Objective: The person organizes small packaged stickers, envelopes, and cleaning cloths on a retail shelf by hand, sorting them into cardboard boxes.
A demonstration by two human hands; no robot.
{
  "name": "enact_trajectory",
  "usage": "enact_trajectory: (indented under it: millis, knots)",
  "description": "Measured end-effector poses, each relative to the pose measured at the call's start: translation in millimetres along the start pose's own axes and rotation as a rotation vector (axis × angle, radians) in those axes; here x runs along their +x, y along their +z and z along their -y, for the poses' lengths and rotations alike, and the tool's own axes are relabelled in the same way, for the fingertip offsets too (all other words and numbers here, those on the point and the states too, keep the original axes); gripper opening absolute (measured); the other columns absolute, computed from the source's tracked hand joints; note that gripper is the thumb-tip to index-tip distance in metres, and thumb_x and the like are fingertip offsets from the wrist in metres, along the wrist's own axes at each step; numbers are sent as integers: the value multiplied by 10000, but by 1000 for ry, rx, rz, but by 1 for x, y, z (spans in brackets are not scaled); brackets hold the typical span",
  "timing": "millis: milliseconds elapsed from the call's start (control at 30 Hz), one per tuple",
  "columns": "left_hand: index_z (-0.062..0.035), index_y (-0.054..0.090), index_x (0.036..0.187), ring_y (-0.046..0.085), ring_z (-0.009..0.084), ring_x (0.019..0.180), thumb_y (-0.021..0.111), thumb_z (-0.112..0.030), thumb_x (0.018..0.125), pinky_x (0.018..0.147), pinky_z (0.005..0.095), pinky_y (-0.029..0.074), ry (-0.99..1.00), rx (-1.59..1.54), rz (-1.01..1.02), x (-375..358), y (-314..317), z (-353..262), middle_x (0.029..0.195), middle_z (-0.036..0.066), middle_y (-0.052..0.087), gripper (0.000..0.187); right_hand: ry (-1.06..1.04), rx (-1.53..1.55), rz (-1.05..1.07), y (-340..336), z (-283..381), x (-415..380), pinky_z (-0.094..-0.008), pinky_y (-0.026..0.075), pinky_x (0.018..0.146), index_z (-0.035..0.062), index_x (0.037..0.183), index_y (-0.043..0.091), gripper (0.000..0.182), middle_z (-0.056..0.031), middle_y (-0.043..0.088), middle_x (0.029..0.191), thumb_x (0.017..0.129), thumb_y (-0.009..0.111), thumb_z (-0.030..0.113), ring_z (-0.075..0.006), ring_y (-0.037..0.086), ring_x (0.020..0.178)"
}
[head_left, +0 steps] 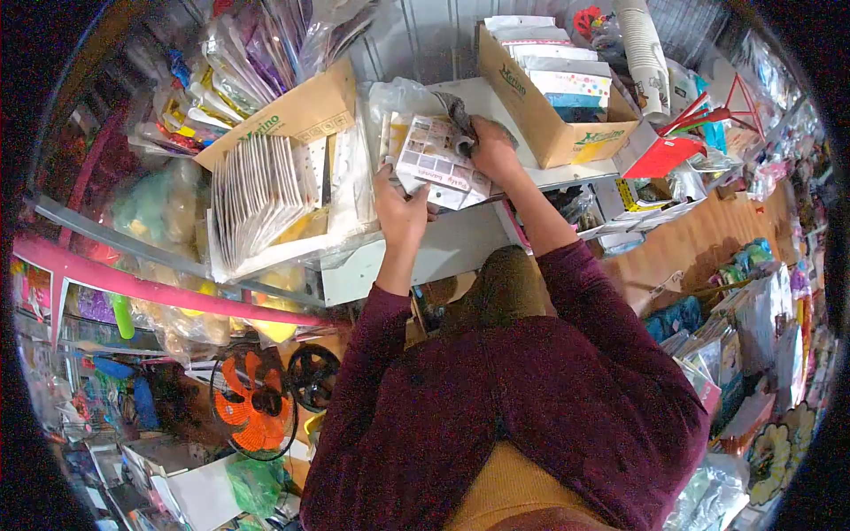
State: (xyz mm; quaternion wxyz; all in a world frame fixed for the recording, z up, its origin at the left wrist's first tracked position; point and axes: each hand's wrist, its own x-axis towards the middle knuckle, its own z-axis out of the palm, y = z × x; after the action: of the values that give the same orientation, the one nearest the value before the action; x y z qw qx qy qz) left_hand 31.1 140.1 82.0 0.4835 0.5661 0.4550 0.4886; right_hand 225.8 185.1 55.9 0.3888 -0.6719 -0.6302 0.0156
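A flat printed packet (436, 152), with small pictures and lettering that looks like "Party banner", lies tilted over other flat packs on the white shelf (354, 270). My left hand (403, 211) grips its lower left edge, the thumb on top and the other fingers partly hidden beneath. At the packet's right side, my right hand (496, 149) is closed around a crumpled dark grey cloth (458, 115). Clear plastic wrapping (398, 95) sits just behind the packs.
Left of my hands stands a cardboard box (292, 119) with a row of white envelope-like packs (261, 199). Another cardboard box (540, 111) of flat packs is on the right, near stacked paper cups (642, 57). An orange-bladed fan (252, 398) is below left.
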Motion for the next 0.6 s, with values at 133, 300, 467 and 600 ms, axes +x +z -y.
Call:
enact_trajectory:
  millis: [133, 300, 467, 600]
  knots:
    - [58, 454, 1118, 571, 139, 477, 588, 38, 785, 389, 254, 425, 147, 33, -13, 6, 3, -2, 727, 113, 621, 360, 103, 47, -44, -16, 11, -4, -427, 434, 850, 8, 1097, 518, 383, -236, 582, 987, 715, 534, 22, -393, 542, 984]
    - [7, 601, 903, 584, 165, 573, 552, 16, 784, 524, 271, 438, 436, 235, -117, 27, -6, -50, 729, 108, 620, 129, 71, 543, -369, -34, 22, -4, -326, 434, 853, -53, 1064, 528, 345, -211, 599, 986, 722, 482, -54, -298, 561, 965]
    - [-51, 652, 886, 558, 271, 723, 562, -3, 715, 607, 347, 463, 1134, 622, -156, 28, -13, -112, 804, 82, 624, 199, -145, 664, -666, -89, 60, -1, -271, 434, 799, -61, 1033, 549, 241, -122, 608, 949, 802, 485, -34, -158, 541, 871]
    - [-89, 665, 840, 533, 241, 851, 548, -67, 694, 667, 326, 484, 1130, 905, 61, 12, -3, -63, 858, 48, 612, 188, -295, 686, -742, -115, 61, -1, -275, 452, 720, -16, 1015, 563, 220, -122, 607, 887, 796, 537, -15, -172, 548, 779]
